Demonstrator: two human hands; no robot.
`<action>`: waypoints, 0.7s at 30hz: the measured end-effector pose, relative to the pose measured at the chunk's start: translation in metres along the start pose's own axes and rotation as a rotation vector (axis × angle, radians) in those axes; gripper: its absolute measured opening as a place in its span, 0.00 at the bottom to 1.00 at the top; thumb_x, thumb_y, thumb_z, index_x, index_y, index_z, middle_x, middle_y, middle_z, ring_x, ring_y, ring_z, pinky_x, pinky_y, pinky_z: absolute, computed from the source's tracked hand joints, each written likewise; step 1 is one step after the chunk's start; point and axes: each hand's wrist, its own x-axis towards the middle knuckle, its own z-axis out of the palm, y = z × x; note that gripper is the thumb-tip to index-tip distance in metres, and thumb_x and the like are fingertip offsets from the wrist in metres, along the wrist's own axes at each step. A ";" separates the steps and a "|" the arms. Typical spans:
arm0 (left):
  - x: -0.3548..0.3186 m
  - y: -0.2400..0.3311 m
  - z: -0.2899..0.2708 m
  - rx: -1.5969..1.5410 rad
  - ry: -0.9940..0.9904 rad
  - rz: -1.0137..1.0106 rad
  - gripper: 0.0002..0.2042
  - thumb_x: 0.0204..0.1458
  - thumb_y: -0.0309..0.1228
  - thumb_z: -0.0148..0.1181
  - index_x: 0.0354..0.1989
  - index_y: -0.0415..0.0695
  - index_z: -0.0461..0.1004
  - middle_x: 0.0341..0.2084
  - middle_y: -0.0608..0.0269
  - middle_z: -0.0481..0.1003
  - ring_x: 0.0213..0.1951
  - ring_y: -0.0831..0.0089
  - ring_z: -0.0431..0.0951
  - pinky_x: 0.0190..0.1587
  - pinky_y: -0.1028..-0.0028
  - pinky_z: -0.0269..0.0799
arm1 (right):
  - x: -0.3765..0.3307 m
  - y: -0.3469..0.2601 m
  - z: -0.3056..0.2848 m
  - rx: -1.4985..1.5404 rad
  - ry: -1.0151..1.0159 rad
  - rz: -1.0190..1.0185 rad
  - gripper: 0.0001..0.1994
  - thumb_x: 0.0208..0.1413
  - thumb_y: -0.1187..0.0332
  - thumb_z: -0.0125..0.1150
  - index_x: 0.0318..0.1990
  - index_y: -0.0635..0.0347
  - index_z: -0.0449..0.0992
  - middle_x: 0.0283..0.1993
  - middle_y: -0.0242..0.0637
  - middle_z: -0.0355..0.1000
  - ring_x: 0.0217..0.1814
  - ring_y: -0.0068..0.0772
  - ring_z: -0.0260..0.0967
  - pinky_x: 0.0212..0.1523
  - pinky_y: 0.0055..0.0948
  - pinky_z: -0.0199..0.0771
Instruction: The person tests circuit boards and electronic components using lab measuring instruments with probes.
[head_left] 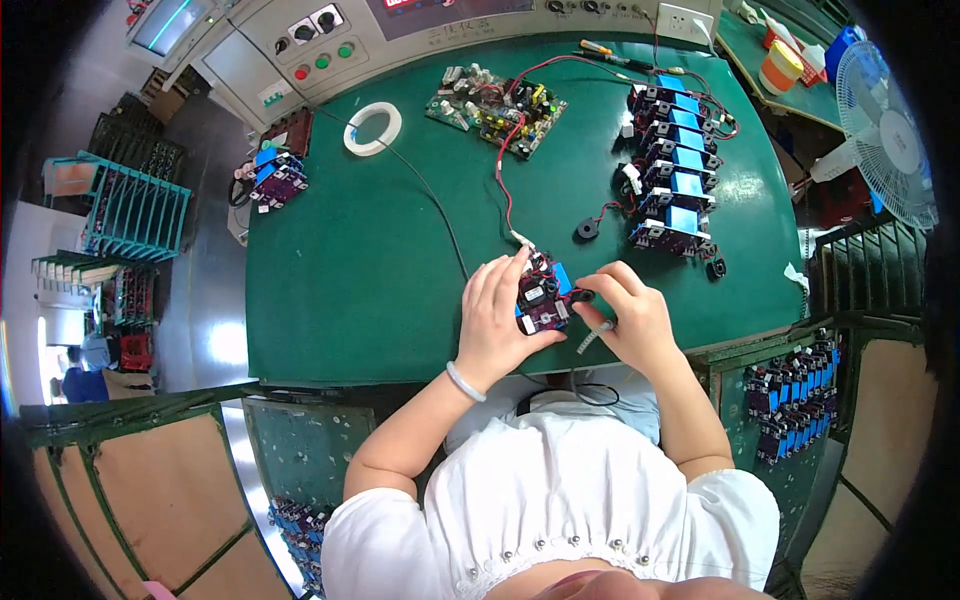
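Observation:
A small circuit board module with purple board, black parts and a blue block lies near the table's front edge. My left hand is closed along its left side, fingers over the top and thumb at the lower edge. At the module's right side, my right hand pinches a small round black buzzer. A grey ribbed strip sticks out below the right hand's fingers; how it is held is partly hidden. A red cable with a white plug reaches the module's top end.
A row of similar modules stands at right, with a loose buzzer beside it. Behind are a larger circuit board and a white tape roll. Another module sits at left. A fan stands far right.

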 end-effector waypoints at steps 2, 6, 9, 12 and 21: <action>-0.004 -0.005 -0.003 -0.004 -0.014 0.003 0.55 0.26 0.39 0.81 0.68 0.45 0.56 0.60 0.52 0.65 0.63 0.53 0.63 0.65 0.56 0.59 | 0.006 -0.002 0.005 0.039 -0.094 0.016 0.18 0.46 0.67 0.72 0.45 0.54 0.75 0.42 0.38 0.71 0.33 0.43 0.74 0.31 0.36 0.75; -0.007 -0.013 -0.017 -0.165 -0.090 -0.010 0.53 0.26 0.41 0.80 0.67 0.42 0.59 0.62 0.51 0.64 0.62 0.51 0.64 0.64 0.57 0.60 | 0.017 -0.005 0.017 0.004 -0.201 0.081 0.21 0.44 0.66 0.73 0.47 0.52 0.73 0.42 0.36 0.69 0.33 0.44 0.74 0.30 0.37 0.74; -0.012 -0.004 -0.030 -0.068 -0.107 -0.001 0.48 0.30 0.42 0.79 0.64 0.41 0.63 0.60 0.52 0.66 0.57 0.53 0.68 0.61 0.60 0.65 | 0.023 0.002 0.020 -0.061 -0.166 0.050 0.20 0.43 0.70 0.71 0.45 0.52 0.72 0.40 0.35 0.69 0.31 0.43 0.74 0.28 0.38 0.74; -0.038 -0.004 -0.018 -0.185 -0.113 -0.127 0.43 0.35 0.38 0.78 0.63 0.41 0.63 0.59 0.52 0.67 0.55 0.56 0.69 0.56 0.63 0.69 | 0.030 0.008 0.021 -0.103 -0.095 0.016 0.17 0.44 0.73 0.68 0.43 0.52 0.73 0.40 0.34 0.70 0.29 0.43 0.75 0.27 0.38 0.75; 0.005 -0.027 -0.033 -0.403 0.002 -0.241 0.20 0.53 0.17 0.57 0.55 0.42 0.72 0.54 0.51 0.73 0.45 0.64 0.79 0.50 0.66 0.76 | 0.052 -0.006 0.007 0.059 -0.294 -0.244 0.20 0.44 0.76 0.65 0.48 0.47 0.77 0.54 0.33 0.71 0.33 0.37 0.77 0.31 0.34 0.78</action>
